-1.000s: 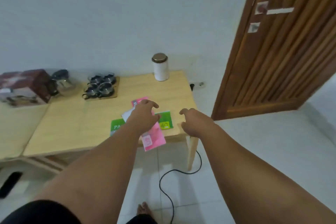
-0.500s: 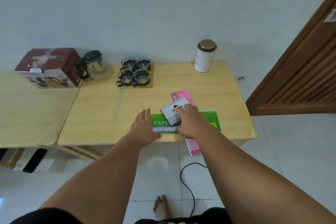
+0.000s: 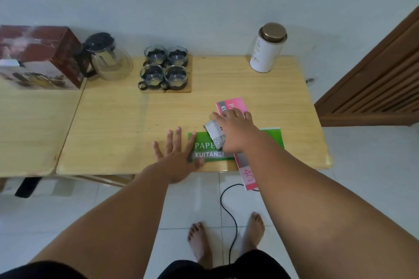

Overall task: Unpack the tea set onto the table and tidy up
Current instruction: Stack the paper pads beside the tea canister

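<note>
we've got both hands low on the table (image 3: 113, 120) at centre frame. left hand (image 3: 175, 154) lies flat, fingers spread, pinning the green receipt book (image 3: 205, 147) so it won't slide. right hand (image 3: 233, 130) presses palm-down on a small grey booklet (image 3: 214, 130) over the pink receipt book (image 3: 233, 105), nothing clamped; looks like gathering papers. tea set's out at upper left: glass teapot (image 3: 108, 58) beside its red box (image 3: 40, 56), four glass cups (image 3: 165, 68) empty on a wooden tray (image 3: 189, 84). white canister (image 3: 267, 48) shut, upper right.
</note>
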